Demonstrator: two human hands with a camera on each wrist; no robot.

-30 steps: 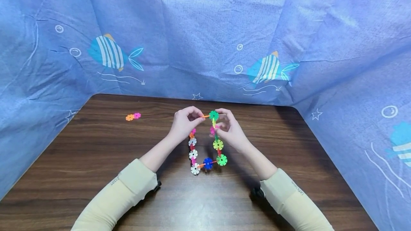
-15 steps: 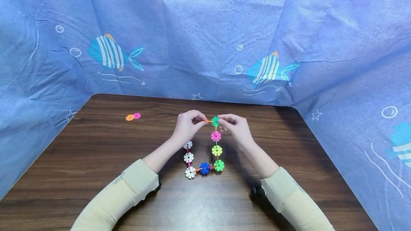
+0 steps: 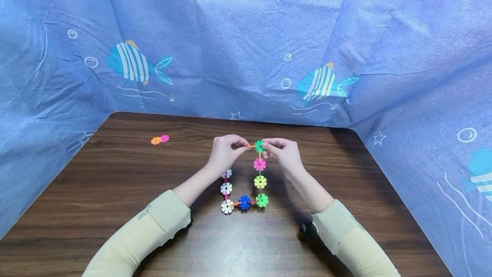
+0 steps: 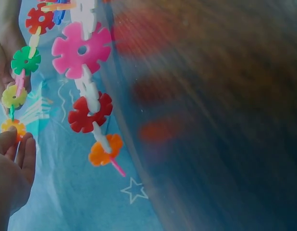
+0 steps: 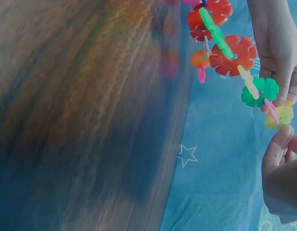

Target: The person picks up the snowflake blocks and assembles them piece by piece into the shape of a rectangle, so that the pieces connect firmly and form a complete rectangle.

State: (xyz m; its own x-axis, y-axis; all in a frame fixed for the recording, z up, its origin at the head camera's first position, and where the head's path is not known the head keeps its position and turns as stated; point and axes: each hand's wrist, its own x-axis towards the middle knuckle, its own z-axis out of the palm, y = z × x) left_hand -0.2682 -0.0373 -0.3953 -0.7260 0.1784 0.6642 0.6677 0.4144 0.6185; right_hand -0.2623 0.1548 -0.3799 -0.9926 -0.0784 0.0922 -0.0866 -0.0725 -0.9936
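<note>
A chain of slotted plastic snowflake discs hangs in a U shape between my hands over the table. My left hand [image 3: 226,153] pinches the orange disc [image 4: 13,127] at one end. With thumb and fingers my right hand [image 3: 284,155] pinches the green disc [image 3: 259,146] joined to it. Below follow a pink disc [image 3: 259,164], a yellow disc [image 3: 260,182] and a light green disc [image 3: 262,200]. Along the bottom a blue disc [image 3: 244,202] leads to a white disc [image 3: 227,207]. The chain's other end, partly hidden behind my left hand, dangles free with an orange disc [image 4: 105,149] and a pink one.
Farther left on the brown wooden table [image 3: 107,174] lie a loose orange disc [image 3: 155,140] and a pink disc [image 3: 164,138], touching or joined. A blue fish-print curtain [image 3: 238,46] stands around the table's back and sides.
The right hand has shifted its hold up to the green disc beside the left fingers. Both hands moved slightly right and nearer, and the chain straightened into a flat-facing U.
</note>
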